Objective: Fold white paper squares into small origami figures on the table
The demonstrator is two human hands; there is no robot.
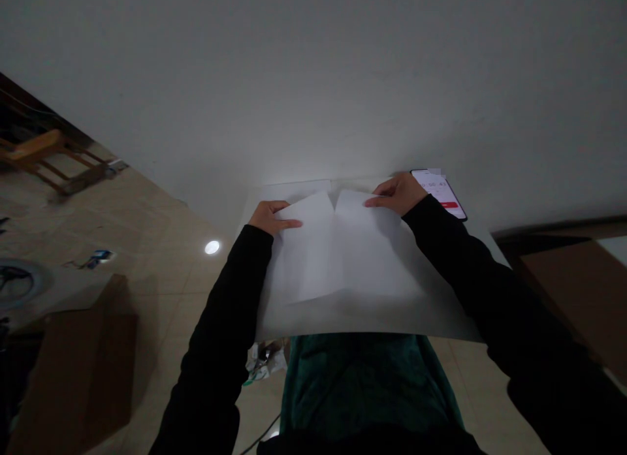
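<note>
A folded sheet of white paper [337, 252] lies on a white tabletop [372, 321], with two flaps meeting in a notch at its far edge. My left hand [269, 218] grips the far left corner of the sheet, fingers over the edge. My right hand [396, 194] holds the far right corner in the same way, its fingertips reaching towards the notch. Just beyond my right hand, a smartphone [439, 192] lies with its lit screen up, a red bar showing on it. My black sleeves cover both arms.
A white wall [313, 70] rises behind the table. On the tiled floor [166, 246] at left stand a wooden chair [36, 151] and a cardboard box [83, 363]. A crumpled plastic bag [265, 361] lies below the near table edge, beside my green top [365, 383].
</note>
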